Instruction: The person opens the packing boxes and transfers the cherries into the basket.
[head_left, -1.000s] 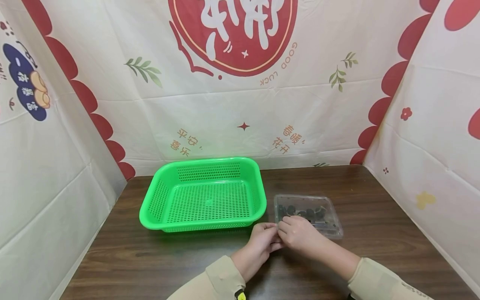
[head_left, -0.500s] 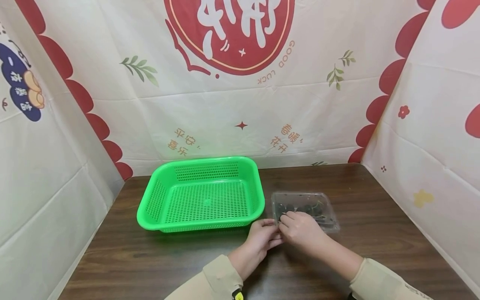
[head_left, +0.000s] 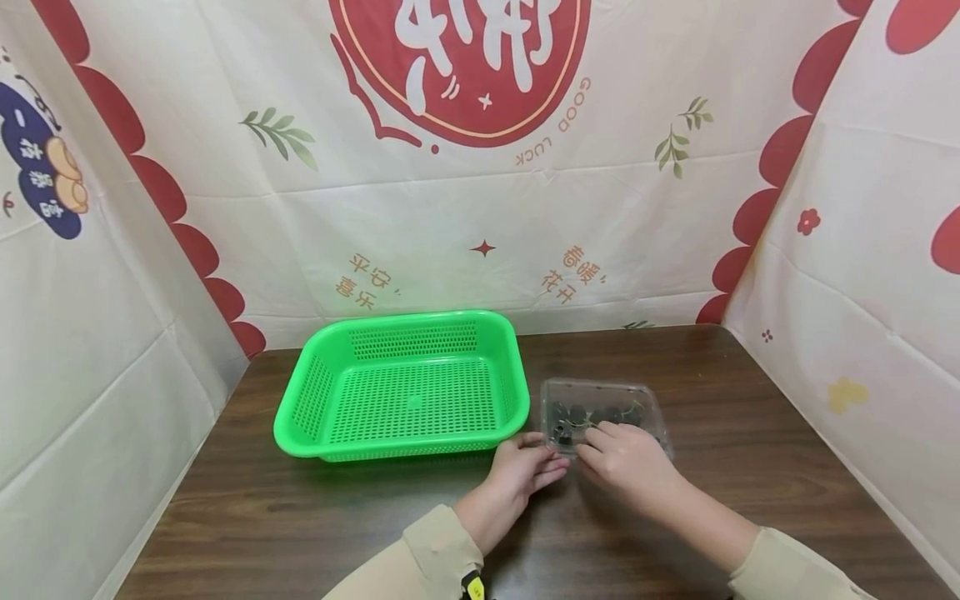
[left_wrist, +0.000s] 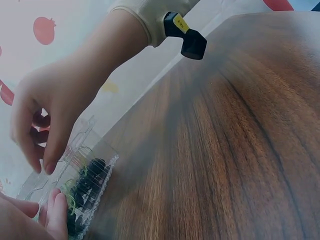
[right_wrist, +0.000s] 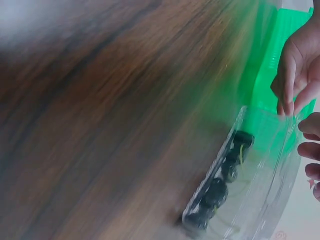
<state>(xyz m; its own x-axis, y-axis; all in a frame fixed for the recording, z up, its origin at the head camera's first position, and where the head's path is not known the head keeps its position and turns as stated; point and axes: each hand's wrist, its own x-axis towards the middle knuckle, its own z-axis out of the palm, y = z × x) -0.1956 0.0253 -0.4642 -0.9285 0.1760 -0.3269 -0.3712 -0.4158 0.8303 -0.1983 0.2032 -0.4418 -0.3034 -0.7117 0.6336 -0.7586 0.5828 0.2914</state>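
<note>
A clear plastic clamshell box (head_left: 603, 393) stands to the right of the green basket, with dark cherries (right_wrist: 216, 192) on thin green stems inside. My left hand (head_left: 517, 471) is at its front left corner; in the right wrist view, that hand's thumb and fingers pinch the box's edge. Over the front edge is my right hand (head_left: 626, 462), fingers bent downward. The left wrist view shows the right hand (left_wrist: 57, 107) with thumb and forefinger tips apart, just above the box's rim, and nothing between them. In the head view the right hand hides part of the box's front.
A green perforated plastic basket (head_left: 289, 429) sits left of the box, its near right corner close to my left hand. Both stand on a dark wood-grain table (head_left: 300, 533). Printed white cloth (head_left: 420, 225) walls off the back and sides.
My right hand has shifted right along the box's front edge, away from the left hand. The left hand stays at the corner, and the box now sits slightly farther back and left.
</note>
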